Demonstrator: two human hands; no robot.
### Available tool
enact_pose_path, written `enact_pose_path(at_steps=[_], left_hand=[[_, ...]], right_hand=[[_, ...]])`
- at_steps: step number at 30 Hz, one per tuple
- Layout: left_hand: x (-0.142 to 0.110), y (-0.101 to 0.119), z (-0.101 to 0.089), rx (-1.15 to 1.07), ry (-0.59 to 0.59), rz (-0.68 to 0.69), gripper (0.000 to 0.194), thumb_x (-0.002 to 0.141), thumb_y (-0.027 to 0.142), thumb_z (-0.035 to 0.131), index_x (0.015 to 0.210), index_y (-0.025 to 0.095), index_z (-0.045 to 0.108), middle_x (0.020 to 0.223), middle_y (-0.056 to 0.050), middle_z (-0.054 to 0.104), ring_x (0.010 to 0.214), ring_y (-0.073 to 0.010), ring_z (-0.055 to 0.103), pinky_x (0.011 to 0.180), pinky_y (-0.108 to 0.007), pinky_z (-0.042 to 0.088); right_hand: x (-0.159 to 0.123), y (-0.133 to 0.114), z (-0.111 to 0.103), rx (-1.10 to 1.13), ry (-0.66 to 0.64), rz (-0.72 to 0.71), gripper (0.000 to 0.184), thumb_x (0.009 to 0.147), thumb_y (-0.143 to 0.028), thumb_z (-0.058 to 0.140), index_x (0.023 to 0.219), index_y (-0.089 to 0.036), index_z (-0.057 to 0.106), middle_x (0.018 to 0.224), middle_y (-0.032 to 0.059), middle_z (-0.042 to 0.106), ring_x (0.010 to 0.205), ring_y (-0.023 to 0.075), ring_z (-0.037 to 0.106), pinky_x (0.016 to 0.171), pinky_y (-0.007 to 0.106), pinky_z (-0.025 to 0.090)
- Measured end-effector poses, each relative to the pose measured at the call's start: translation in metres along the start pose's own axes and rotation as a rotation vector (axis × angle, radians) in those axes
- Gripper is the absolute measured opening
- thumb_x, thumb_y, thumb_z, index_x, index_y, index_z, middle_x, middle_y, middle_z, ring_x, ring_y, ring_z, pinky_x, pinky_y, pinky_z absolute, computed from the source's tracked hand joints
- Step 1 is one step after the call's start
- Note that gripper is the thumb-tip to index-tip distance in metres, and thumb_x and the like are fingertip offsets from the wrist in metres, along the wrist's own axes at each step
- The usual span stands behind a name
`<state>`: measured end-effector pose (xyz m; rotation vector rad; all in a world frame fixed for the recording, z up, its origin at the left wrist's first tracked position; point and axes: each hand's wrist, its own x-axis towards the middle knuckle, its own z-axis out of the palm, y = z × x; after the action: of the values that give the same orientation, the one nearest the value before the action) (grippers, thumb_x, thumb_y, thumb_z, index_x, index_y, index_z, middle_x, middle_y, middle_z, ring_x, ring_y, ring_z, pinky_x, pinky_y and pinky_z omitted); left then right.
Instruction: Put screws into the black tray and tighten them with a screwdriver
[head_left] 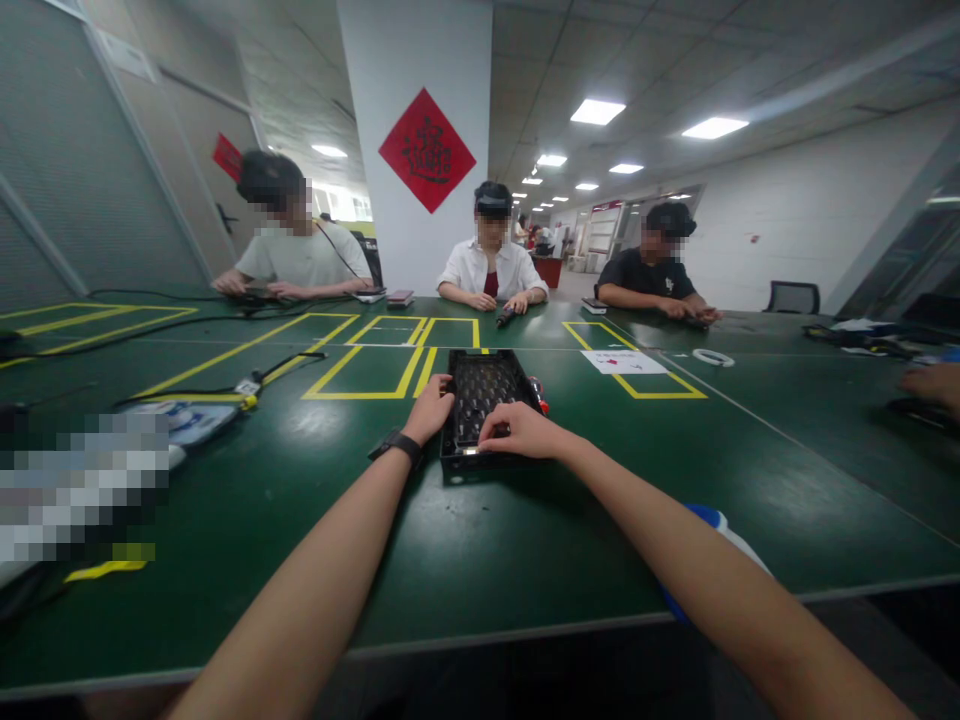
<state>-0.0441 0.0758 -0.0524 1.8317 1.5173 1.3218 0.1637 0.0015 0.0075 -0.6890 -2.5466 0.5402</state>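
A shallow black rectangular box (491, 472) lies on the green table in front of me, with rows of small shiny metal bits inside that are too small to name. My left hand (433, 407) holds the box's left side, fingers over the rim; a dark band is around that wrist. Over the near right part of the box is my right hand (516, 430), its thumb and fingertips pinched together. What they pinch, if anything, is hidden. A small light patch shows on the near rim beside those fingertips. Partly behind the box's right side sits a red and silver item (539, 392).
Yellow tape outlines (360, 395) mark the table (315, 540). A paper sheet (625, 362) and a white ring (713, 357) lie right. Cables and a clear bag (187, 418) are left. A blue-white object (709, 518) is under my right forearm. Several people sit around the table.
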Motion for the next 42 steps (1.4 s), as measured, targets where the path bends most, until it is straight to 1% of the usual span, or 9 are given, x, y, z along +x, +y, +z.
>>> enact_pose_path(at_steps=[11,14,17,20,24,28,32,35,42], left_hand=[[-0.001,0.002,0.000,0.004,-0.006,-0.006,0.045,0.066,0.013,0.042,0.111,0.016,0.046,0.106,-0.009,0.057,0.098,-0.0201,0.055,0.088,-0.036,0.043],[-0.002,0.004,-0.001,0.008,-0.005,-0.010,0.045,0.067,0.013,0.042,0.111,0.015,0.046,0.106,-0.010,0.057,0.099,-0.0200,0.055,0.088,-0.035,0.043],[-0.003,0.006,-0.003,0.016,-0.009,-0.013,0.045,0.067,0.014,0.043,0.112,0.015,0.046,0.110,-0.010,0.056,0.101,-0.0203,0.054,0.089,-0.035,0.043],[-0.004,0.006,-0.004,0.037,-0.026,-0.029,0.047,0.067,0.017,0.047,0.114,0.017,0.046,0.114,-0.009,0.055,0.103,-0.0213,0.053,0.090,-0.037,0.042],[-0.005,0.005,-0.004,0.047,-0.043,-0.014,0.052,0.065,0.016,0.047,0.117,0.017,0.045,0.117,-0.009,0.054,0.107,-0.0218,0.051,0.093,-0.037,0.040],[-0.003,0.001,0.000,0.055,-0.045,0.018,0.053,0.066,0.016,0.046,0.119,0.016,0.044,0.120,-0.010,0.052,0.109,-0.0220,0.050,0.095,-0.037,0.039],[0.000,-0.004,0.002,0.087,-0.036,0.038,0.051,0.068,0.017,0.044,0.119,0.016,0.044,0.120,-0.010,0.052,0.112,-0.0222,0.049,0.097,-0.039,0.036],[0.001,-0.005,0.002,0.100,-0.029,0.023,0.051,0.068,0.017,0.044,0.119,0.017,0.044,0.118,-0.010,0.054,0.112,-0.0223,0.048,0.098,-0.041,0.035],[0.002,-0.004,0.002,0.102,-0.035,-0.003,0.049,0.069,0.018,0.044,0.119,0.018,0.044,0.117,-0.010,0.054,0.112,-0.0224,0.049,0.098,-0.041,0.035]], right_hand=[[0.000,0.000,0.001,0.002,0.016,-0.011,0.019,0.073,-0.032,0.062,0.079,-0.014,0.068,0.078,0.0029,0.066,0.074,0.0114,0.057,0.071,0.022,0.041],[0.002,0.000,0.001,0.011,0.080,0.030,0.021,0.078,-0.032,0.057,0.081,-0.013,0.067,0.079,0.0029,0.066,0.073,0.0109,0.056,0.070,0.022,0.040],[0.004,0.002,0.003,0.000,0.204,0.128,0.023,0.083,-0.030,0.049,0.089,-0.013,0.065,0.080,0.0034,0.065,0.071,0.0104,0.055,0.068,0.022,0.040],[0.004,0.008,0.007,-0.133,0.286,0.218,0.018,0.081,-0.021,0.050,0.091,-0.015,0.064,0.083,0.0040,0.064,0.075,0.0116,0.055,0.071,0.023,0.040],[0.004,0.019,0.010,-0.303,0.213,0.310,0.015,0.077,-0.020,0.054,0.083,-0.017,0.067,0.082,0.0053,0.065,0.080,0.0142,0.056,0.075,0.025,0.040],[0.015,0.026,0.004,-0.344,0.149,0.377,0.015,0.077,-0.023,0.055,0.081,-0.018,0.068,0.081,0.0055,0.066,0.075,0.0150,0.058,0.067,0.024,0.040],[0.037,0.029,0.000,-0.351,0.124,0.366,0.014,0.075,-0.024,0.057,0.082,-0.020,0.069,0.080,0.0039,0.067,0.073,0.0140,0.058,0.064,0.023,0.039],[0.051,0.028,0.007,-0.353,0.110,0.378,0.013,0.071,-0.028,0.063,0.080,-0.021,0.069,0.077,0.0029,0.066,0.070,0.0139,0.058,0.062,0.023,0.038],[0.059,0.032,0.022,-0.288,0.142,0.386,0.008,0.070,-0.024,0.064,0.074,-0.017,0.067,0.075,0.0048,0.066,0.070,0.0135,0.058,0.064,0.023,0.041]])
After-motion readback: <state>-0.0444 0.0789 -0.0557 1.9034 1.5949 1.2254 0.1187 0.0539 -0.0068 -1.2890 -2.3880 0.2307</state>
